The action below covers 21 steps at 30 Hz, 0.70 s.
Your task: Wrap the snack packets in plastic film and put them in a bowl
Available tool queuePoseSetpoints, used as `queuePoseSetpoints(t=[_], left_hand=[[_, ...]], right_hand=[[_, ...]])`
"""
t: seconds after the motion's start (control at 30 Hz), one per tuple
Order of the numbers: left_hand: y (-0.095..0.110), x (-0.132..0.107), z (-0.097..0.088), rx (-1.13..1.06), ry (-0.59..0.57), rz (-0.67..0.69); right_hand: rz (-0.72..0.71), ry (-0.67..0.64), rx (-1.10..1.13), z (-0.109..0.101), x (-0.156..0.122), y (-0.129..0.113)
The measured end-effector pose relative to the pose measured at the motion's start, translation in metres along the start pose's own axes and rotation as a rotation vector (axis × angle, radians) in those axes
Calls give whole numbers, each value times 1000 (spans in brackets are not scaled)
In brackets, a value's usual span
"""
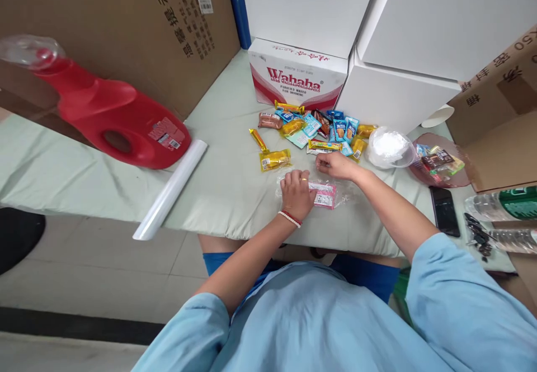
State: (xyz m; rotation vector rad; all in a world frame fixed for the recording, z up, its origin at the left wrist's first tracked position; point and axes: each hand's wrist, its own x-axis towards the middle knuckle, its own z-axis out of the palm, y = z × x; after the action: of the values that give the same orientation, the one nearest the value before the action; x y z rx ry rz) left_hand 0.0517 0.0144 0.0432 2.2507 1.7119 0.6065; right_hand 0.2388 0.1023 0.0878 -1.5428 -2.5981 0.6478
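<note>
My left hand (297, 192) rests palm down, fingers curled, on a clear plastic bag (325, 194) with a pink-and-white label, lying on the pale green cloth of the table (218, 182). My right hand (335, 165) lies just behind the bag, fingers pinched together at the near edge of a pile of small snack packets (319, 128). What the pinch holds is hidden. Two yellow packets (274, 159) lie apart at the left of the pile.
A red detergent jug (113, 117) lies on its side at the left, next to a white roll (172, 187). Behind stand a Wahaha carton (297, 75) and white boxes (398, 89). At the right are a white-filled bag (390, 147), a snack tray (440, 162), a phone (444, 211), keys and bottles.
</note>
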Motion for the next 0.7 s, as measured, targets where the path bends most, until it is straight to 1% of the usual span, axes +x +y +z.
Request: queuePoseSetpoints(t=[0.07,0.13,0.2,0.3,0.4,0.47,0.53,0.6,0.7], left_hand=[[1,2,1,-36,47,-106],[1,3,2,-59,66,-163],[0,3,3,-64,66,-191],[-3,1,5,-59,57,-237],[-9,-3,8,-58,64,-260],[-14,-5,11,-64,78,-249],[-20,-6,12,-77,78,-226],[-27,-6,11,-97,52,-202],[-43,-8,9,-206,13,-145]], right_hand=[[-21,49,-61,0,-16,-11],[-38,108,-164,7,-35,-24],[-33,121,-257,21,-55,-36],[-21,104,-321,50,-78,-47],[-8,126,-268,77,-86,-51],[5,176,-182,88,-85,-50],[13,237,-83,95,-84,-49],[9,268,-3,98,-84,-48],[-14,222,52,101,-87,-48]])
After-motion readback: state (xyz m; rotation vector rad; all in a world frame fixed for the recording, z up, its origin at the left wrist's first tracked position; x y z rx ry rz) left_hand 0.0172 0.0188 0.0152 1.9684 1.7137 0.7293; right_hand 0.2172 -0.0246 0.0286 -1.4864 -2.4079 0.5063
